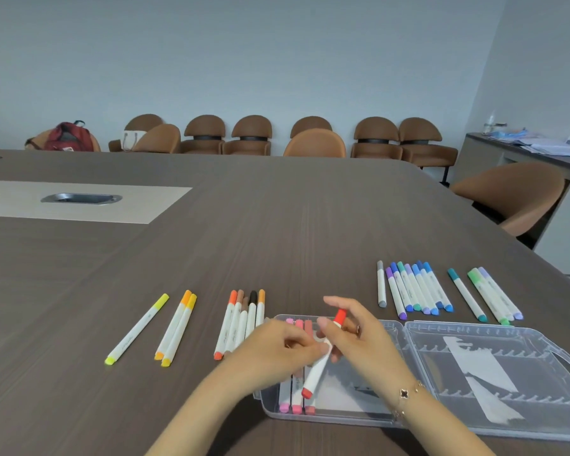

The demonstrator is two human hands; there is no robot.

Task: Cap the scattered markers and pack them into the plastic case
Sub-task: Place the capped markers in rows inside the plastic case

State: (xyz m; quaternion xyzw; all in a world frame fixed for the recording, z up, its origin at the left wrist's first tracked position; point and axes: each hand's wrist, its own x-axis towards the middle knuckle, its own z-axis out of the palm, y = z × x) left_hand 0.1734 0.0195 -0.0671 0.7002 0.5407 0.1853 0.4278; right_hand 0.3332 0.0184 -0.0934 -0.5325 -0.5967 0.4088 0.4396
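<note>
A clear plastic case [494,330] lies open near the table's front edge. Three pink markers [296,408] lie in its left half. Both my hands hold a red-capped white marker [316,373] tilted over those pink ones. My left hand [277,343] grips its middle and my right hand [356,327] pinches its upper end by the red cap. Left of the case lie a yellow marker [137,329], two orange-yellow markers [176,327] and a bunch of orange and brown markers [244,317]. Behind the case lie blue and purple markers [415,287] and green ones [487,296].
The dark wooden table [244,225] has a light inlay with a metal cable port [81,198] at the far left. Brown chairs [250,134] line the back wall, another stands at the right [510,195]. A white insert sheet [477,363] lies in the case's lid.
</note>
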